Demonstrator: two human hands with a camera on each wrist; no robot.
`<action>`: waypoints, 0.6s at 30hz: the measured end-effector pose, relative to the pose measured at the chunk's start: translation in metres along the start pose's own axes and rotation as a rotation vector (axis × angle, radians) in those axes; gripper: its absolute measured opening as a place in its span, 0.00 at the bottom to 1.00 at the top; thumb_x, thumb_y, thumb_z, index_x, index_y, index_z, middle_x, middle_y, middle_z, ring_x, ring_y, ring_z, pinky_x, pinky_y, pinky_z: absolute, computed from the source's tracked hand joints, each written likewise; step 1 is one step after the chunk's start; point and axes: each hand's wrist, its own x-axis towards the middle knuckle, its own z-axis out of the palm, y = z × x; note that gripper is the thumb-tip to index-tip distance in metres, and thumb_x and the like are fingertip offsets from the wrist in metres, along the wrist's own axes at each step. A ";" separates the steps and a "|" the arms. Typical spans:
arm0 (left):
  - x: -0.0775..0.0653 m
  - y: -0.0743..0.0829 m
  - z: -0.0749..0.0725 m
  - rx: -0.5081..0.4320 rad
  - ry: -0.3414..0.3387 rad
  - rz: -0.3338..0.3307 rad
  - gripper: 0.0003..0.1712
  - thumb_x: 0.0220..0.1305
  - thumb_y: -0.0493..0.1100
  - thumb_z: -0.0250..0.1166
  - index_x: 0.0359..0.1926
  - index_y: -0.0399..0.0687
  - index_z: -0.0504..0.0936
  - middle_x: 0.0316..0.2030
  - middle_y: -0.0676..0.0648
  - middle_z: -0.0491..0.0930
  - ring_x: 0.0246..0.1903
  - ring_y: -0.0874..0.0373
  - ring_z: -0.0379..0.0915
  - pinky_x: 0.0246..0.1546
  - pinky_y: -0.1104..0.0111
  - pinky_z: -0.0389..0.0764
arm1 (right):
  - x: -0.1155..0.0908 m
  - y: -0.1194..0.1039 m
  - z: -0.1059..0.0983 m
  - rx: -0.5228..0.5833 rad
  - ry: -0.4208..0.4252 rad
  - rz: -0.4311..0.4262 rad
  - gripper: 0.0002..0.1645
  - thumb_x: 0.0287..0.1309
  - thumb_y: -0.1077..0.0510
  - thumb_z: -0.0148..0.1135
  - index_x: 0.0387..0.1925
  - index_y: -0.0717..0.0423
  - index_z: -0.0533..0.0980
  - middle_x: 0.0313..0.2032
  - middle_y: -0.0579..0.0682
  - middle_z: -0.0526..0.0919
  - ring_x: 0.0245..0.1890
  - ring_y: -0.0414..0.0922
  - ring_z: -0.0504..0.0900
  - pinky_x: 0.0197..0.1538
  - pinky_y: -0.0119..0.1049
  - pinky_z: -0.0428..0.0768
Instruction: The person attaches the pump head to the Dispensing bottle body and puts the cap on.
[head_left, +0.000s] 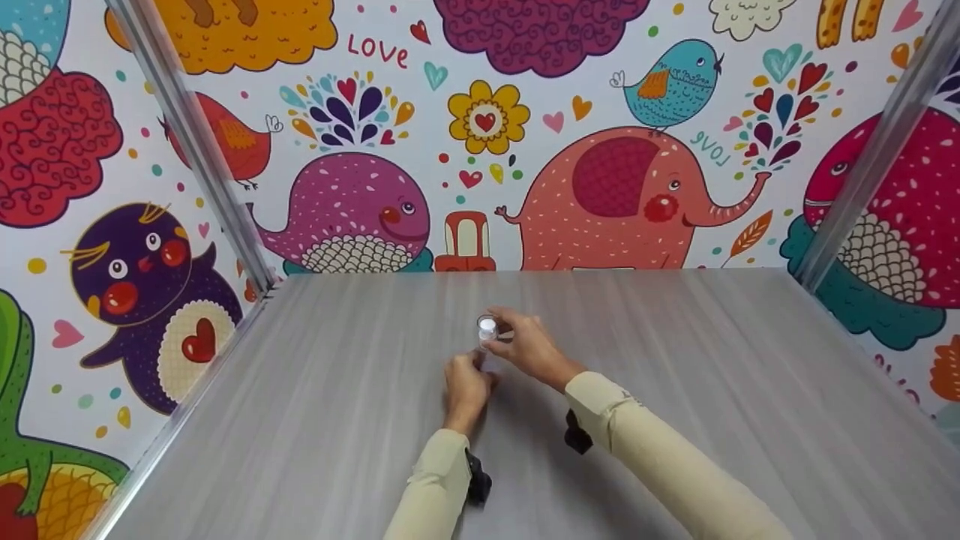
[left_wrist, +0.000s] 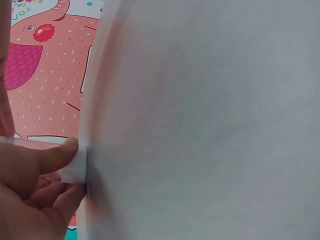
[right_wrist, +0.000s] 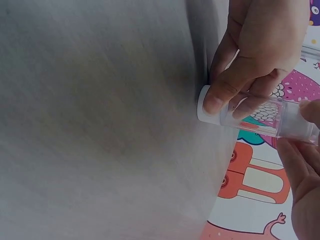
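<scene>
A small clear bottle (right_wrist: 270,117) with a white base (right_wrist: 204,107) stands upright in front of me, its base at the tabletop. My left hand (head_left: 466,384) pinches the white base between thumb and fingers, as the left wrist view also shows at the base (left_wrist: 75,167). At the bottle's upper end, the thumb and fingers of my right hand (head_left: 534,349) grip the clear top (head_left: 487,327), where something whitish shows inside. Part of the bottle is hidden behind the fingers in each view.
The grey wood-grain table (head_left: 337,390) spreads around both hands. Behind it rises a wall with cartoon animals (head_left: 607,202). Metal posts (head_left: 202,150) stand at the table's back corners. Black wrist devices (head_left: 478,480) hang under both sleeves.
</scene>
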 end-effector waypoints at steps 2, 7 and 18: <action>0.000 0.001 -0.001 -0.010 -0.008 0.014 0.08 0.42 0.23 0.66 0.20 0.33 0.74 0.15 0.55 0.58 0.18 0.59 0.54 0.21 0.68 0.54 | -0.001 0.001 0.000 0.011 -0.014 0.037 0.37 0.57 0.60 0.71 0.67 0.62 0.70 0.53 0.58 0.85 0.52 0.51 0.86 0.53 0.43 0.83; 0.001 0.002 -0.002 -0.036 -0.033 0.029 0.11 0.40 0.23 0.67 0.19 0.33 0.72 0.15 0.56 0.57 0.18 0.60 0.54 0.20 0.70 0.54 | -0.005 0.006 -0.001 0.044 -0.065 0.096 0.42 0.54 0.56 0.72 0.70 0.58 0.68 0.58 0.56 0.83 0.56 0.51 0.84 0.56 0.44 0.81; -0.006 -0.007 -0.022 -0.025 -0.117 -0.016 0.23 0.44 0.24 0.69 0.46 0.25 0.84 0.31 0.37 0.85 0.33 0.51 0.78 0.38 0.59 0.81 | -0.023 0.027 -0.006 0.091 -0.028 0.195 0.40 0.54 0.55 0.73 0.67 0.59 0.70 0.59 0.60 0.81 0.59 0.57 0.81 0.59 0.50 0.79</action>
